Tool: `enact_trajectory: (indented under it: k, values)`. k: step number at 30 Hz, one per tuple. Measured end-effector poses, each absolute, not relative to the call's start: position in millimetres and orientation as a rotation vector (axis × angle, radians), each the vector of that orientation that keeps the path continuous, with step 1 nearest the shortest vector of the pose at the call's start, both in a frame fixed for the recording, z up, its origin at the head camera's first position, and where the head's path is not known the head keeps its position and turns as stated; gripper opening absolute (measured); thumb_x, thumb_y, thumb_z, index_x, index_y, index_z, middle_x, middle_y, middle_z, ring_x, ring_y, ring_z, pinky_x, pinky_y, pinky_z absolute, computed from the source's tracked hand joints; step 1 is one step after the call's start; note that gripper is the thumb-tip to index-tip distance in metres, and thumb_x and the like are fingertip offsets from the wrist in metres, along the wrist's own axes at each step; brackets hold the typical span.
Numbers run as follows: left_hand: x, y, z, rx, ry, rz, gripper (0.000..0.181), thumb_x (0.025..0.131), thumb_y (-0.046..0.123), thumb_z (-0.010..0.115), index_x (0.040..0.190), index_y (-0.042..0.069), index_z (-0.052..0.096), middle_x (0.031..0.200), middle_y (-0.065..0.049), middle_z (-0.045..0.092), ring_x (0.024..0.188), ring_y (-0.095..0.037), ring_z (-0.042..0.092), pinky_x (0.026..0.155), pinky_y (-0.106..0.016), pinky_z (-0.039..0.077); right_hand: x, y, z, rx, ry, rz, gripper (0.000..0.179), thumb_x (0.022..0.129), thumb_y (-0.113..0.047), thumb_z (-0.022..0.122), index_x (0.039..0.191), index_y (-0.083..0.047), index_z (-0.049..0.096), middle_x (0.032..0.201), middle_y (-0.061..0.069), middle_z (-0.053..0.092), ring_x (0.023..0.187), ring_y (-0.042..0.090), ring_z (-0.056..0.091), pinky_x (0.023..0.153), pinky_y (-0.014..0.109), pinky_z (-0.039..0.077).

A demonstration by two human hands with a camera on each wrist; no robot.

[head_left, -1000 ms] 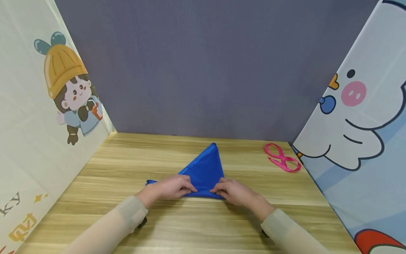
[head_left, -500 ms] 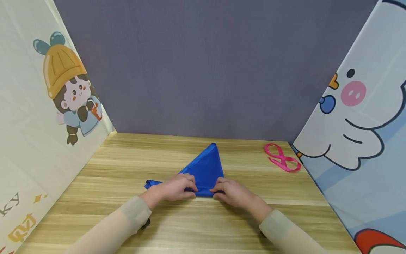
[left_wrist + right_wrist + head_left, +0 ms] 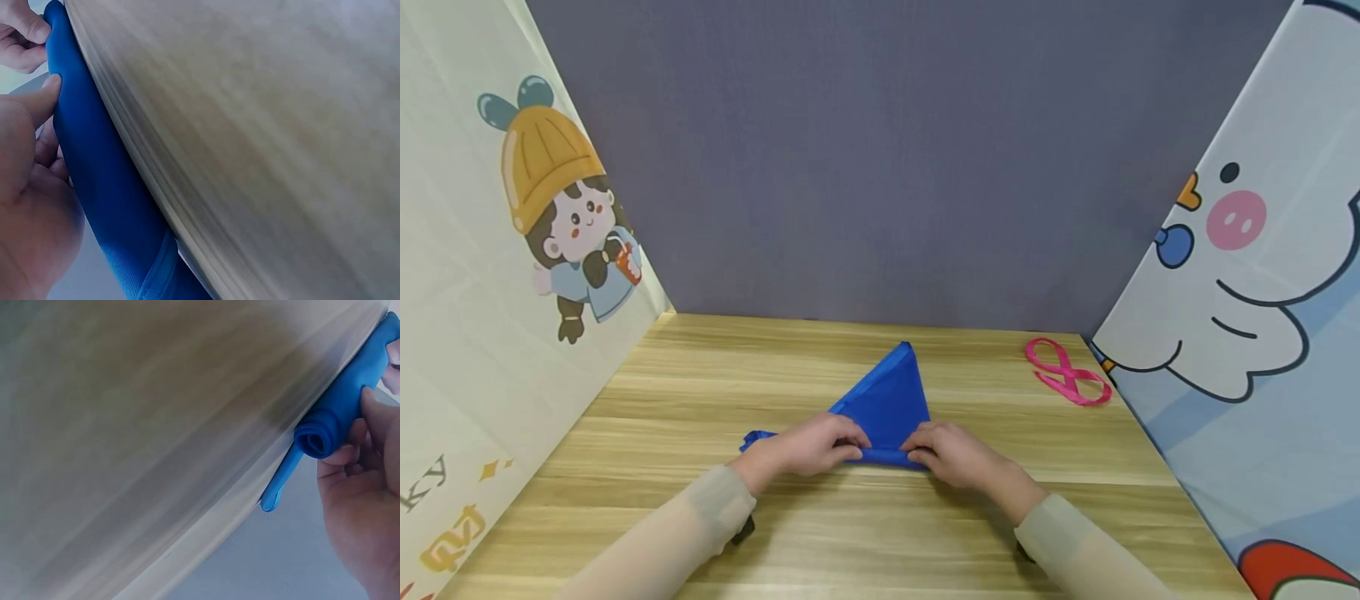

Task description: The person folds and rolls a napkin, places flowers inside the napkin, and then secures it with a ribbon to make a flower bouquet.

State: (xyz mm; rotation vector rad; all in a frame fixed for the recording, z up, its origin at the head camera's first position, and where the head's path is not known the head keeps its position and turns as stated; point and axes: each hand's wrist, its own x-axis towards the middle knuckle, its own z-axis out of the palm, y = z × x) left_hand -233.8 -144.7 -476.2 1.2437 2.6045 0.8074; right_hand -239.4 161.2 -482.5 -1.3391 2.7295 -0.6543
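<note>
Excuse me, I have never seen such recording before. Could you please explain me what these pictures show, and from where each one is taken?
Of course. There is no machine here: a person works with two bare hands. The wide picture comes from a camera worn on the head, looking forward and down. The two close pictures come from cameras on the wrists, so the table looks tilted there.

On the table lie a blue cloth and, at the far right, a pink ribbon in a figure-eight shape. The left hand and right hand both hold the cloth's near edge, which is rolled up. The right-wrist picture shows the spiral end of the roll.
</note>
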Motion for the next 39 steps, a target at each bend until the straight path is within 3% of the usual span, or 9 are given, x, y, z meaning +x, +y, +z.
enact_trajectory:
  k: [5,11,15,21,26,32,39]
  values:
    - [-234.9,-143.9,-476.4,1.194,2.578,0.849,0.021,0.111,0.01,0.065,0.128,0.013,0.076,0.107,0.0,0.079,0.094,-0.005,0.068,0.087,-0.026,0.058,-239.6,161.3,-481.9,-1.291,2.703,-0.707,0.019,0.108,-0.011,0.071,0.124,-0.02,0.073,0.098,-0.004,0.074,0.088,0.008,0.065,0.08,0.03,0.056]
    - [-236.1,-142.6,-475.7,1.291,2.616,0.747,0.023,0.111,0.011,0.064,0.125,0.012,0.082,0.116,0.0,0.079,0.104,-0.006,0.068,0.092,-0.024,0.058,-237.3,161.2,-481.1,-1.363,2.735,-0.637,0.015,0.108,-0.011,0.071,0.116,-0.02,0.08,0.109,-0.003,0.079,0.104,0.014,0.073,0.094,0.037,0.062]
    - [-235.5,-141.5,-474.7,1.325,2.635,0.685,0.022,0.11,0.013,0.066,0.124,0.011,0.083,0.11,0.0,0.075,0.096,-0.004,0.062,0.086,-0.022,0.056,-235.3,160.8,-480.0,-1.391,2.749,-0.621,0.016,0.106,-0.012,0.073,0.118,-0.016,0.082,0.105,-0.002,0.073,0.094,0.008,0.066,0.083,0.028,0.059]
    - [-232.2,-139.5,-473.7,1.296,2.701,0.554,0.025,0.105,0.027,0.078,0.127,0.016,0.083,0.112,0.005,0.067,0.103,-0.007,0.057,0.097,-0.032,0.05,-231.5,159.6,-475.4,-1.358,2.761,-0.581,0.022,0.104,-0.022,0.078,0.124,-0.014,0.083,0.108,-0.003,0.061,0.091,0.005,0.059,0.08,0.024,0.055]
    - [-231.1,-136.4,-471.5,1.286,2.731,0.543,0.024,0.103,0.024,0.08,0.125,0.016,0.084,0.112,0.006,0.061,0.107,-0.011,0.052,0.1,-0.039,0.042,-232.2,157.6,-475.0,-1.371,2.754,-0.552,0.029,0.102,-0.025,0.082,0.126,-0.011,0.083,0.106,-0.003,0.063,0.092,0.005,0.062,0.081,0.024,0.056]
    - [-233.1,-135.0,-472.8,1.314,2.716,0.534,0.021,0.106,0.023,0.075,0.124,0.016,0.085,0.107,0.007,0.071,0.104,-0.008,0.061,0.101,-0.037,0.051,-235.3,159.5,-479.1,-1.437,2.766,-0.554,0.024,0.102,-0.02,0.08,0.124,-0.01,0.084,0.1,-0.003,0.07,0.09,0.004,0.063,0.081,0.023,0.058]
    - [-235.7,-137.5,-475.2,1.375,2.642,0.648,0.018,0.107,0.017,0.073,0.12,0.009,0.084,0.109,-0.002,0.08,0.101,-0.008,0.07,0.091,-0.026,0.059,-237.6,163.1,-480.4,-1.478,2.746,-0.56,0.019,0.104,-0.016,0.076,0.121,-0.01,0.085,0.099,-0.002,0.073,0.091,0.005,0.066,0.083,0.025,0.059]
